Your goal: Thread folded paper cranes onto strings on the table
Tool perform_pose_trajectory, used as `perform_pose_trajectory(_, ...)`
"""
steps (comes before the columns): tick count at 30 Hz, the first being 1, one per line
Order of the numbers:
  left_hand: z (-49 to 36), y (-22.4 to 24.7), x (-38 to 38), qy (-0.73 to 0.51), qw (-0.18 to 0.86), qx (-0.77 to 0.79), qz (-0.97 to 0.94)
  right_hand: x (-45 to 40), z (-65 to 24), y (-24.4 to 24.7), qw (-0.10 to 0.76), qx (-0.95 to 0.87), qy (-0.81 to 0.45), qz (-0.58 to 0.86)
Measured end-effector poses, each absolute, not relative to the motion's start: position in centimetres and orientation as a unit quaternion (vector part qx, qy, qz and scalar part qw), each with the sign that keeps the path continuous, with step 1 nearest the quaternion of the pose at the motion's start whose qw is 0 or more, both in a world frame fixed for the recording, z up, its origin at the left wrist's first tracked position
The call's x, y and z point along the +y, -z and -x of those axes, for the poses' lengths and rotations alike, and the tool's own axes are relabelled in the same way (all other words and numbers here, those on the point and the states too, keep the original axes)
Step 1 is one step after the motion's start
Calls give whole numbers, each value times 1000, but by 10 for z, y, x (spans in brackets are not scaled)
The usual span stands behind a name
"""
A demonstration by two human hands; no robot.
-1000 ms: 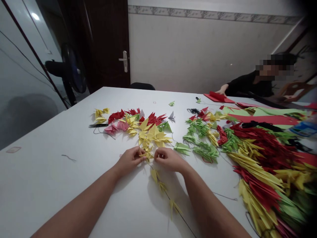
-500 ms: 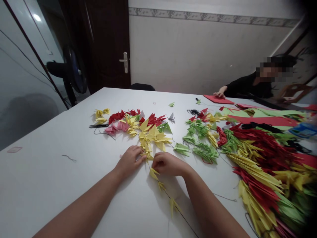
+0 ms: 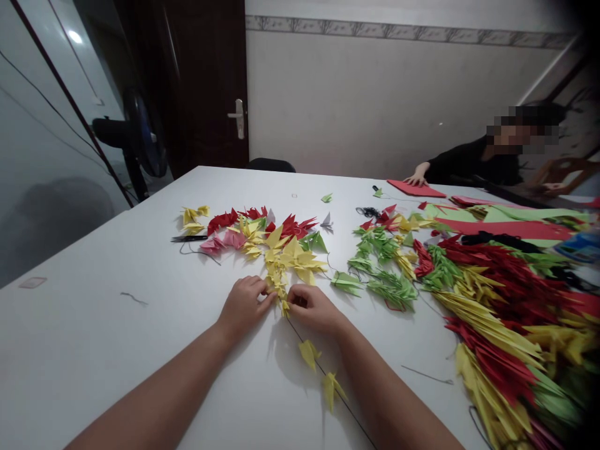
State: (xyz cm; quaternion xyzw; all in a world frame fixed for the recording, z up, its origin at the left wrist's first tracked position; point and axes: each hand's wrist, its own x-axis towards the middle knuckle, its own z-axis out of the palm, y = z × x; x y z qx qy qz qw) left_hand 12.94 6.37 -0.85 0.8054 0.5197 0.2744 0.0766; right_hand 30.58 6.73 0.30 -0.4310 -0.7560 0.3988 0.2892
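My left hand [image 3: 247, 307] rests on the table with its fingers closed on the near end of a string of yellow folded paper pieces [image 3: 276, 275]. Facing it, my right hand [image 3: 312, 306] is closed at a small yellow piece [image 3: 285, 308] on the dark cord; its fingertips are partly hidden. From there the cord [image 3: 349, 409] runs down toward the bottom edge, between my forearms. Two yellow pieces hang on it, one [image 3: 309, 354] above the other [image 3: 330, 390]. Beyond my hands the string joins red, pink and green pieces.
Scissors [image 3: 189, 238] lie left of the string. Green strings [image 3: 391, 287] and a large heap of red, yellow and green paper pieces [image 3: 497, 281] cover the right side. Across the white table [image 3: 94, 350], a person's hand [image 3: 417, 176] rests on red paper [image 3: 434, 192].
A yellow piece that was just below my right hand has moved up the cord to sit between my hands. The piece below it has shifted slightly. My right hand has moved a little.
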Motion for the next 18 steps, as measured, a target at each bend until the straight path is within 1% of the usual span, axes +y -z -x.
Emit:
perform_pose_trajectory(3,-130,7,61,-290,77,530,-793,67,-303,-1,301,-763,-342,458)
perform_pose_trajectory(6,-129,3,56,-335,78,507,-790,68,-303,1,307,-761,-338,461)
perform_pose_trajectory(8,-128,0,53,-338,83,465,-814,69,-304,2,309,-757,-351,456)
perform_pose_trajectory(11,-126,-3,51,-289,113,409,-858,69,-306,2,305,-748,-390,442)
perform_pose_trajectory(13,-127,-4,51,-266,138,397,-868,69,-307,1,298,-739,-427,428)
perform_pose_trajectory(18,-129,-5,52,-264,224,383,-856,69,-312,-2,288,-718,-491,401)
